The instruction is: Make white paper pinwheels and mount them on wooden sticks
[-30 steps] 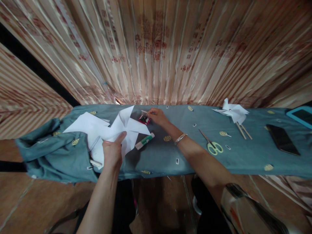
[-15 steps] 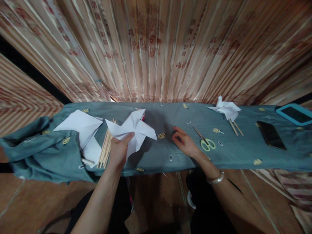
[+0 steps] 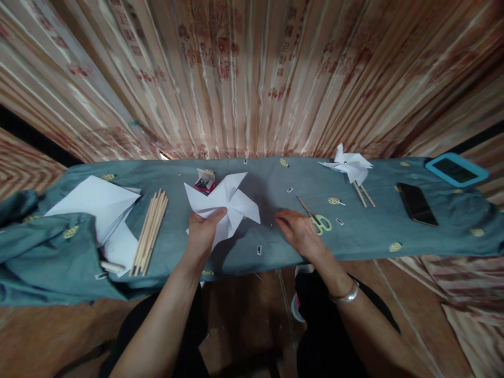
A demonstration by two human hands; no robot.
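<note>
My left hand [image 3: 200, 236] pinches a white paper pinwheel [image 3: 238, 202] above the cloth, thumb pressed near its folded centre. To the right of it, my right hand [image 3: 302, 233] is closed with its fingertips drawn together; whatever is between them is too small to make out. Green-handled scissors [image 3: 325, 224] lie just beyond that hand, partly covered by it. Behind the held pinwheel sits a small open red-and-white box [image 3: 205, 182] with dark bits inside. A bundle of wooden sticks [image 3: 150, 231] rests left of my left hand.
Sheets of white paper [image 3: 94, 197] lie at the left, partly under bunched green cloth [image 3: 55, 257]. Another pinwheel [image 3: 360, 161], with two sticks below it, lies at the back right. Farther right are a black phone [image 3: 417, 205] and a blue-framed device [image 3: 430, 167]. A curtain [image 3: 252, 105] hangs behind.
My right hand has gone from loosely spread fingers to a closed pinch near the scissors. The view has turned, showing the red box more fully. My left hand still holds the pinwheel.
</note>
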